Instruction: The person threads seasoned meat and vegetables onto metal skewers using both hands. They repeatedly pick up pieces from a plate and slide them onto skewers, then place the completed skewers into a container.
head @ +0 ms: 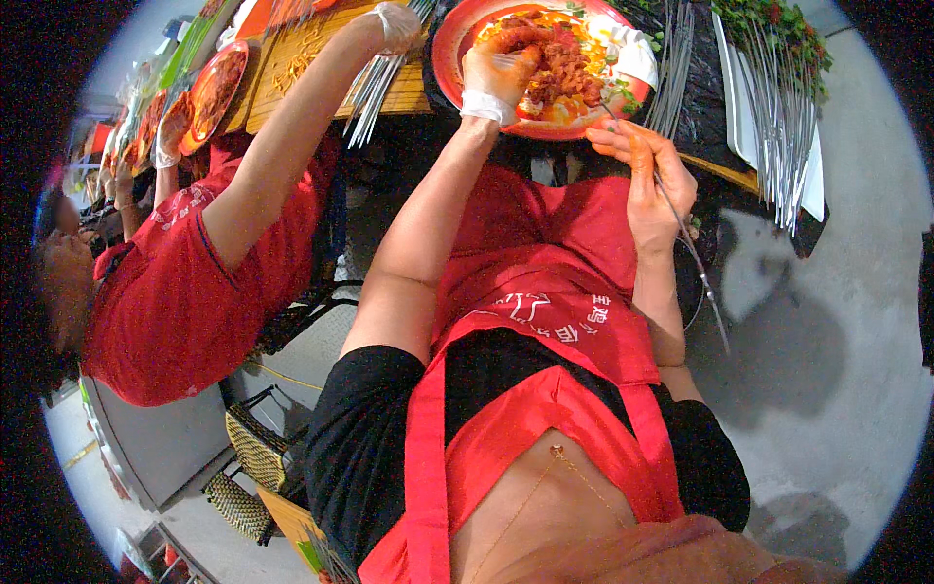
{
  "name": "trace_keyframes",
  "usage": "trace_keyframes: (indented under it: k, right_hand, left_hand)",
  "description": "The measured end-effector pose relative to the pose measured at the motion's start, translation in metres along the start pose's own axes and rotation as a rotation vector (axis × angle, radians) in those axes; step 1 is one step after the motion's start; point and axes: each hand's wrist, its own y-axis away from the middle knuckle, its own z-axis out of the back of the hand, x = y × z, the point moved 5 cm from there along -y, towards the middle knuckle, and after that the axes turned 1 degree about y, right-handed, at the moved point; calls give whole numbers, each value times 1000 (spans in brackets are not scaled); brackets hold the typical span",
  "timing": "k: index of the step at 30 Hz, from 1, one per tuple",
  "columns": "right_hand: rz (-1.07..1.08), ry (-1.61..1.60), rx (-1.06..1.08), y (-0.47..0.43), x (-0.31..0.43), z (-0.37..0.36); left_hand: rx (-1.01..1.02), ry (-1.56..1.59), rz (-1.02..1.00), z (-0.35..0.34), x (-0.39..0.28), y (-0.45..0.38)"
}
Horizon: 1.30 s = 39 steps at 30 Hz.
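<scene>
My left hand (500, 77), in a clear plastic glove smeared orange, is curled into a heap of red marinated meat (565, 77) and grips some of it; its fingertips are partly hidden. The meat lies on a large round red-rimmed plate (451, 55) before me. My right hand (657, 171), with orange-stained fingers, holds a long thin metal skewer (699, 266). One end of the skewer reaches the meat near the plate's front right rim, while the other slants down past my forearm. A crumpled white thing (631, 58) lies on the plate's right side.
Bare metal skewers (671, 69) lie right of the plate. Further right, a white tray (737, 109) carries loaded skewers with greens (777, 29). At left, a co-worker in red (197, 292) reaches over a wooden table (292, 58), near another plate of meat (219, 87) and more skewers (372, 95).
</scene>
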Motion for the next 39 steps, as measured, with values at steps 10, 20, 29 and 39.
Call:
trace_keyframes:
  k: [10, 20, 29, 39]
  right_hand:
    - [-7, -82, -71, 0, -11, 8]
    - [-131, -231, -160, -4, -27, 34]
    - [-188, -198, 6, 0, -20, 32]
    - [-138, -139, 27, 0, -14, 19]
  left_hand:
    - [232, -25, -32, -3, -3, 3]
    - [323, 436, 340, -6, 22, 1]
    - [153, 773, 413, 0, 25, -7]
    - [134, 589, 322, -1, 23, -3]
